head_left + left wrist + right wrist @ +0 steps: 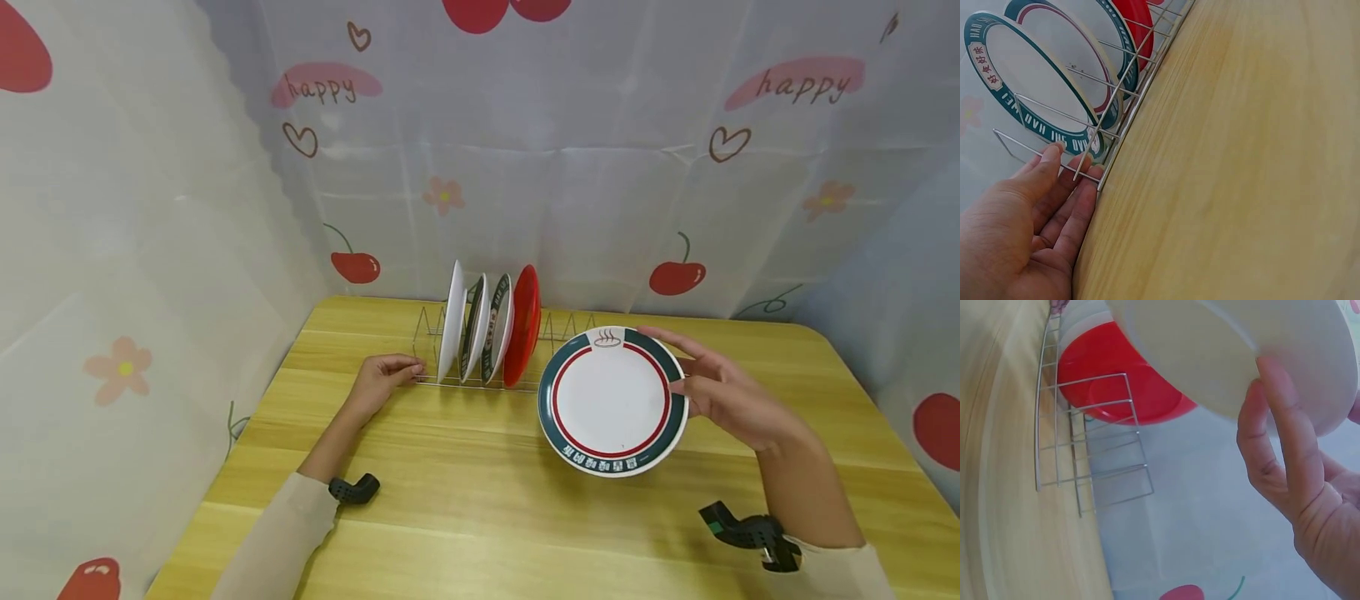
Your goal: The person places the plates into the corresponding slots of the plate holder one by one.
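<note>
My right hand (731, 400) holds a white plate (611, 400) with a green rim and red ring by its right edge. The thumb lies on its front, and the fingers spread over its pale back (1210, 356) in the right wrist view. The plate is tilted up in front of a wire dish rack (551, 329). With thumb and fingertips, my left hand (1047, 219) pinches the rack's left end. Standing on edge in the rack are a white plate (452, 325), two green-rimmed plates (473, 329) and a red plate (522, 327) at the right.
The rack stands on a wooden table (450, 517), near its back edge. Behind it hangs a printed curtain (570, 200) with cherries and hearts, which also covers the sides. A black strap device (753, 533) sits on the right wrist, another (354, 489) on the left.
</note>
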A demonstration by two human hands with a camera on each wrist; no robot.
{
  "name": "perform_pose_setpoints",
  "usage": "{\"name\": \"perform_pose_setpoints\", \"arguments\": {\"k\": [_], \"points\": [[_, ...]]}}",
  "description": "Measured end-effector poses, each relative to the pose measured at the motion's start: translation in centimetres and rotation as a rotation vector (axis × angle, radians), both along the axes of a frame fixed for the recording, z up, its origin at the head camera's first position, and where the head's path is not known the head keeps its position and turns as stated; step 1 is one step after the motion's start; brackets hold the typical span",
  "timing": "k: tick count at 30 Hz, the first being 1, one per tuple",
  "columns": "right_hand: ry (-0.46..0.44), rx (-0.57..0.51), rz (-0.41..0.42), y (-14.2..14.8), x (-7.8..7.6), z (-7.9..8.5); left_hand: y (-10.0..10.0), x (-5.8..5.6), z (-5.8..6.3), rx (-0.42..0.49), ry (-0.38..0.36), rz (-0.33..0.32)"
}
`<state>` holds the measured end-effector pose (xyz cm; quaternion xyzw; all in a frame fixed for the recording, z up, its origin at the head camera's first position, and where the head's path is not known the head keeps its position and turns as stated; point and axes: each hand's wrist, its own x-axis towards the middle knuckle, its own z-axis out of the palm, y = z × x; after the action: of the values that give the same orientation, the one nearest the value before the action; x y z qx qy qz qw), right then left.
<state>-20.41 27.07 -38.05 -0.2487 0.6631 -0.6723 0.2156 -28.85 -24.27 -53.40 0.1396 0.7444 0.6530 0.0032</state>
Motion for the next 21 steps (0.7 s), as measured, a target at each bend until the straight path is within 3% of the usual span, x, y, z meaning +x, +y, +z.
{"name": "perform_pose_setpoints", "arguments": {"k": [8, 15, 21], "points": [[0.033, -0.110, -0.082, 0.4, 0.4, 0.6, 0.1, -0.3, 0.0, 0.006, 0.008, -0.002], [0.036, -0.192, -0.175, 0.2, 0.3, 1.2, 0.2, 0.0, -0.1, 0.048, -0.007, 0.030], [0.044, -0.242, -0.239, 0.0, -0.1, 2.2, 0.2, 0.0, -0.2, 0.051, 0.023, 0.034]]}}
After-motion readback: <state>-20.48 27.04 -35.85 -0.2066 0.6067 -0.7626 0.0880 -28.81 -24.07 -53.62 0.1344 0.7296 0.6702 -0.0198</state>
